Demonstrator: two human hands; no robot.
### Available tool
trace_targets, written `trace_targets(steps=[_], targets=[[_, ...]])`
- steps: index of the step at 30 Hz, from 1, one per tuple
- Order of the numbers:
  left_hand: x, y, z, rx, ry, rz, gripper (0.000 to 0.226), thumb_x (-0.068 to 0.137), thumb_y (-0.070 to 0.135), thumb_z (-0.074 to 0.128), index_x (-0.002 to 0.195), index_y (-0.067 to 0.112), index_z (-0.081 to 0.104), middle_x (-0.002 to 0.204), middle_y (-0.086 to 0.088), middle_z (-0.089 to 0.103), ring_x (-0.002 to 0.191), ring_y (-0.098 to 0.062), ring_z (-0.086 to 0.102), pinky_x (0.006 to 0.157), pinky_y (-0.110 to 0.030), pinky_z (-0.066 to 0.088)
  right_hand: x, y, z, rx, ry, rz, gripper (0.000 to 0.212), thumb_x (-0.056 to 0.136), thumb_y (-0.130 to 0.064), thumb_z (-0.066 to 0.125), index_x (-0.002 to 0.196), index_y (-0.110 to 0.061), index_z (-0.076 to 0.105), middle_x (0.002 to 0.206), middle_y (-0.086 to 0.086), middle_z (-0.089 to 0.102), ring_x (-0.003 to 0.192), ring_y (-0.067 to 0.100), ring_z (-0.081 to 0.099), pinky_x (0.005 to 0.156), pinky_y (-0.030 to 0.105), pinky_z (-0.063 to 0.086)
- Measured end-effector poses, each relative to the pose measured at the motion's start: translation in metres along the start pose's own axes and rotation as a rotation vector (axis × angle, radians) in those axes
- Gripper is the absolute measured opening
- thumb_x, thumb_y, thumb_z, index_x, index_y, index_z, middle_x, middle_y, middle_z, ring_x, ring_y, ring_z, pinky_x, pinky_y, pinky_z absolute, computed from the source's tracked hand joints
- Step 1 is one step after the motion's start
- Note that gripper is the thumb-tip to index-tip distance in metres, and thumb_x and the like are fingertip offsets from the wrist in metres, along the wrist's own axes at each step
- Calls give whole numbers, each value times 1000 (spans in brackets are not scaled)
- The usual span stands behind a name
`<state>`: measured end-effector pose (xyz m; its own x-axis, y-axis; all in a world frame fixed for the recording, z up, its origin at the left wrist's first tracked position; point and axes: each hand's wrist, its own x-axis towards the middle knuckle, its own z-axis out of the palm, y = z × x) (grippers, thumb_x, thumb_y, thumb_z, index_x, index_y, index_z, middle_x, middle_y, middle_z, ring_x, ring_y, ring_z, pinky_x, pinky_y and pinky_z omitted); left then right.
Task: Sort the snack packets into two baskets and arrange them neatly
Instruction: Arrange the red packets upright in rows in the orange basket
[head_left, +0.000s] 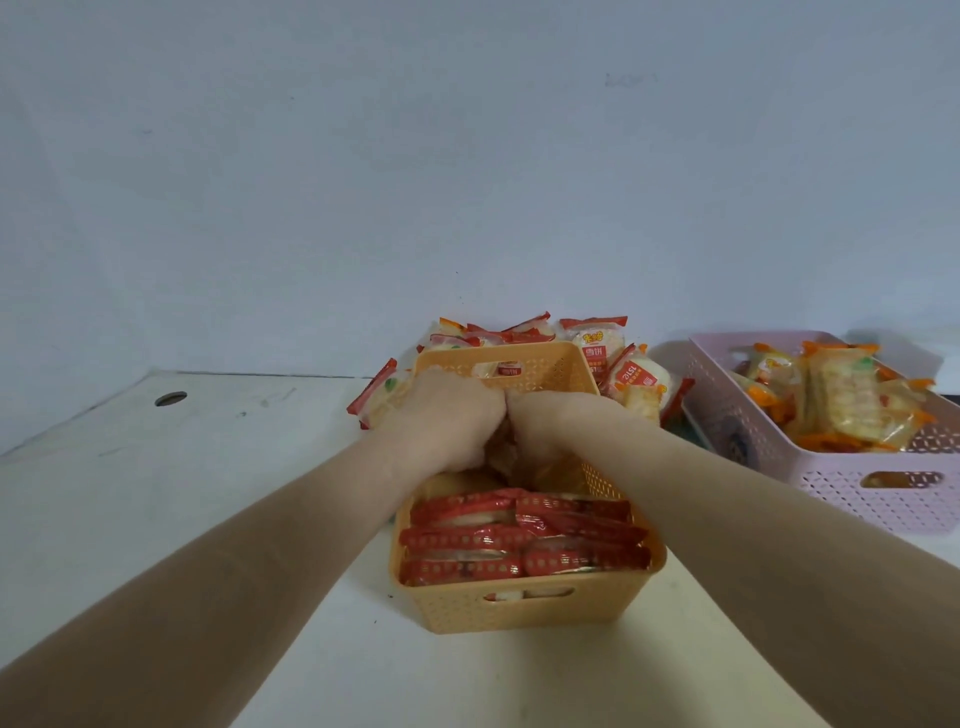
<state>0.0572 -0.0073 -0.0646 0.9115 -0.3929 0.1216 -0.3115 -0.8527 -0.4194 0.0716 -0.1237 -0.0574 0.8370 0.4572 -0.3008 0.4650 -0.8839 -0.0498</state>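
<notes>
An orange basket stands in the middle of the table, with red-edged snack packets standing on edge in rows in its near half. My left hand and my right hand are side by side inside the basket's far half, fingers curled down onto packets there; what the fingers hold is hidden. A pink basket at the right holds orange-edged cracker packets. Loose red packets lie in a heap behind the orange basket.
The white table has a round cable hole at the far left and ends against a plain pale wall. One loose packet lies just left of the orange basket's far end.
</notes>
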Motion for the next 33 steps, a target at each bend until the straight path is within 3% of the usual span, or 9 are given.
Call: trace_targets(steps=[3,6,9,12,15,18,21,24,33], targets=[[-4,-4,0,-6,122,-36,29,84,23,56,113,21,54,83,4,63,84,-24,62,76,-40,31,2,-5,3,-24,65,-10,62,87,-26,67,141,-9,40,137,12,50,119,30,52,90,35,44],[-8,-12,0,-135,192,-109,30,83,24,52,113,22,52,82,5,59,81,-23,58,75,-38,31,-5,-8,0,-45,162,32,86,75,-13,77,144,-5,27,135,15,47,120,33,51,92,39,48],[-18,-18,-5,-313,253,-210,34,82,26,53,115,27,57,98,1,67,91,-26,61,68,-31,32,-21,-4,-13,36,335,22,65,70,-8,72,128,-6,42,113,10,64,102,29,63,79,36,54],[-30,-22,-12,-537,263,-311,31,80,28,58,110,33,64,87,6,66,81,-21,60,65,-29,43,-39,9,-23,173,365,-19,31,89,-18,56,118,-5,58,102,8,68,94,25,66,79,39,55],[-41,-23,-14,-719,291,-336,27,85,34,63,111,33,70,99,9,72,88,-15,65,77,-34,54,-59,21,-25,176,380,2,43,91,-28,61,128,-8,49,121,6,58,100,22,56,83,35,48],[-55,-18,-16,-792,252,-293,28,90,36,63,117,31,69,110,9,71,96,-10,63,85,-35,54,-72,21,-19,137,500,-1,58,79,-35,76,123,-13,45,113,4,57,98,24,56,83,40,51],[-66,-15,-16,-805,222,-209,23,92,28,62,113,28,72,104,11,67,97,-9,58,89,-35,49,-82,16,-13,72,562,-45,44,82,-38,73,115,-18,52,102,-3,58,92,20,57,75,35,50],[-76,-12,-16,-746,162,-159,22,89,22,67,109,28,72,101,12,63,101,-12,56,93,-38,47,-85,16,-9,-1,477,-110,19,93,-37,57,106,-23,61,93,-9,60,82,13,54,70,31,44],[-87,-6,-20,-531,7,-57,18,96,30,52,104,31,67,98,14,66,93,-8,57,82,-29,45,-88,17,0,75,274,-143,22,94,-22,55,112,-32,64,113,-8,64,104,16,57,94,42,49]])
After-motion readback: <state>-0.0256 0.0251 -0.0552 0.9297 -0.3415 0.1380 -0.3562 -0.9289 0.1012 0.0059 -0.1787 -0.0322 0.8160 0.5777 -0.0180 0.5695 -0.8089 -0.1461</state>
